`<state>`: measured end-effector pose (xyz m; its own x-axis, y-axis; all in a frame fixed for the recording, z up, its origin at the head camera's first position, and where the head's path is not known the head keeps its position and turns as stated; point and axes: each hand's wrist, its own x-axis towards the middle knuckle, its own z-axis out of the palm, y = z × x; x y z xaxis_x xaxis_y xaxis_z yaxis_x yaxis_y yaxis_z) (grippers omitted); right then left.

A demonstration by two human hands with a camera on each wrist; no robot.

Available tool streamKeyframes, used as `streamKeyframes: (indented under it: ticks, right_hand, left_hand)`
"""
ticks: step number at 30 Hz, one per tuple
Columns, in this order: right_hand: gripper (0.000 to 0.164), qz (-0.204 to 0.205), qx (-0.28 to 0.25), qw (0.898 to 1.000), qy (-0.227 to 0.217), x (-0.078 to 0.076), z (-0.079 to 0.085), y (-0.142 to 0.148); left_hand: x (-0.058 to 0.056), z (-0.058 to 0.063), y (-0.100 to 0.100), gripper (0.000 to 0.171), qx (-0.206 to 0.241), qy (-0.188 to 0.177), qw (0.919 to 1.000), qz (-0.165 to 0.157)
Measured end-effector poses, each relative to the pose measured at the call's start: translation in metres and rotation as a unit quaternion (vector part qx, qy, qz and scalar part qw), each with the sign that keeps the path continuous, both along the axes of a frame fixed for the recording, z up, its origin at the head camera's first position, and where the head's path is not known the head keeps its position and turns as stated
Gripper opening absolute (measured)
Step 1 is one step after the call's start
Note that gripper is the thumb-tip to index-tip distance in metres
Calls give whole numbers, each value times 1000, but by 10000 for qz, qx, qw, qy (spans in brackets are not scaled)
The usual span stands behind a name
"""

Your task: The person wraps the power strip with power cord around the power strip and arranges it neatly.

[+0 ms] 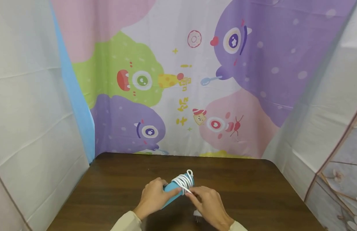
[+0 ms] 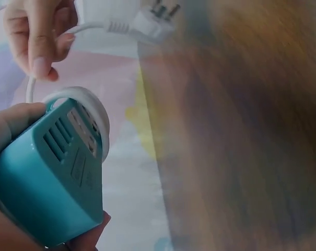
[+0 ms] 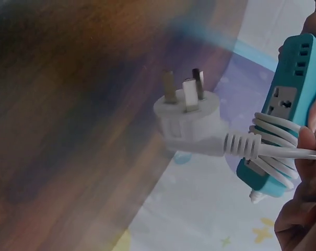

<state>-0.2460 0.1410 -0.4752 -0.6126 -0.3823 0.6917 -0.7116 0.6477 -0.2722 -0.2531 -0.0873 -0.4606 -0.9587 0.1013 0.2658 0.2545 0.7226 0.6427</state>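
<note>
A teal power strip [image 1: 171,192] with sockets and slots is held above the table, tilted, by my left hand [image 1: 154,196], whose thumb lies along its face. Several turns of its white cord [image 1: 182,181] are wrapped around the strip's far end, where a small loop stands up. Close beside the wraps, my right hand [image 1: 208,202] pinches the cord between thumb and fingers. From that pinch a short cord end leads to the white three-pin plug [image 3: 191,123], which dangles free below the right hand. In the left wrist view the strip's vented end [image 2: 58,138] faces the camera.
A dark brown wooden table [image 1: 117,179] with rounded far corners lies beneath the hands. Behind its far edge hangs a curtain [image 1: 178,138] printed with cartoon monsters. Pale cloth panels stand on the left [image 1: 34,112] and right [image 1: 308,138].
</note>
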Motion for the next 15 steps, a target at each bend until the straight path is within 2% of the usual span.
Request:
streamKeyframes:
  ticks: [3,6,10,15]
  right_hand:
    - [8,93,-98,9998,-133,2,-1,-1]
    - [7,214,-198,9994,-209,2,-2,-3]
    - [4,339,-251,9988,-265,3,-4,-6]
    - [9,490,-28,9987,-167,3,-8,-9]
  left_hand:
    - [0,0,-2,61,409,-336,9985,-126]
    - [0,0,-3,59,977,-779,9917,-306]
    - [2,1,-2,60,1780,-1314,9746,-351]
    - [2,2,-2,65,2499,-1704,9529,-215]
